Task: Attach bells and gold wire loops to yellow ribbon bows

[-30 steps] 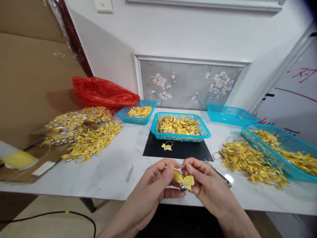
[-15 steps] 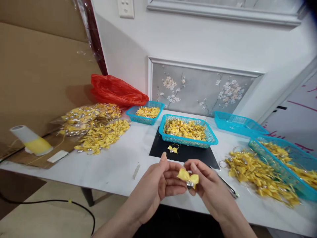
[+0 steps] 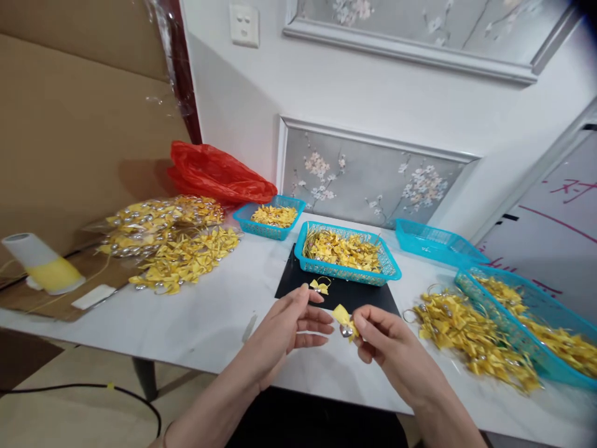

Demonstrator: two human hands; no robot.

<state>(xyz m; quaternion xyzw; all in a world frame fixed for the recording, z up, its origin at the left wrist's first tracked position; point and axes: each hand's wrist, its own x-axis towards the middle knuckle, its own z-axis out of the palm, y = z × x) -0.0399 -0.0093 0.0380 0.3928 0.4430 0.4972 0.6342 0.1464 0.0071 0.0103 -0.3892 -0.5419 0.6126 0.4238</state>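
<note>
1 bow [image 3: 342,315] in R hand [image 3: 390,343], axis up-L

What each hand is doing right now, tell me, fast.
Left hand: open, fingers loosely curled, nothing visible in it.
Right hand: closed, pinching a yellow bow.

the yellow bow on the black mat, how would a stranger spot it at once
On the white table, find the middle blue basket and the black mat partly under it. On the mat's front, near the left hand, lies one yellow bow. It lies alone, neither heaped like the basket's bows nor held in the right hand.
</note>
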